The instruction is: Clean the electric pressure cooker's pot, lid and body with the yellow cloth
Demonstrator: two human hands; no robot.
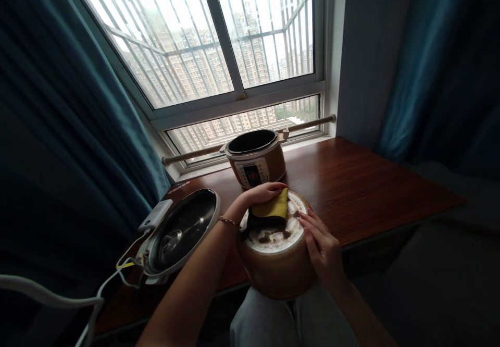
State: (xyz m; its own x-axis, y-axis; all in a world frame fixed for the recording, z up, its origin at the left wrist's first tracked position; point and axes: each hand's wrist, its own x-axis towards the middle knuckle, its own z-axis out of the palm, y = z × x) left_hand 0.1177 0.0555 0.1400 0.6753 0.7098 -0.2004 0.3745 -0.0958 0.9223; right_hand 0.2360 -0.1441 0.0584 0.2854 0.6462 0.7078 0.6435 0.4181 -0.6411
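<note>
A round yellow-brown pot (pixel 275 271) rests at the table's front edge over my lap, its whitish, brown-stained flat face (pixel 287 237) turned up. My left hand (pixel 265 193) is closed on a yellow and dark cloth (pixel 271 209), pressed against the far left part of that face. My right hand (pixel 322 245) holds the pot by its right side, fingertips over the upper edge and thumb against the wall. Beyond the pot stands an electric cooker body (pixel 258 164), its dark inside visible. The cooker's lid (pixel 187 230) lies tilted to the left, inner side up.
White cables (pixel 97 300) run from the lid area toward the lower left. A brown wooden table (pixel 371 190) extends to the right. Behind it are a barred window (pixel 234 39) and a horizontal rail (pixel 312 123). Blue curtains (pixel 78 86) hang on both sides.
</note>
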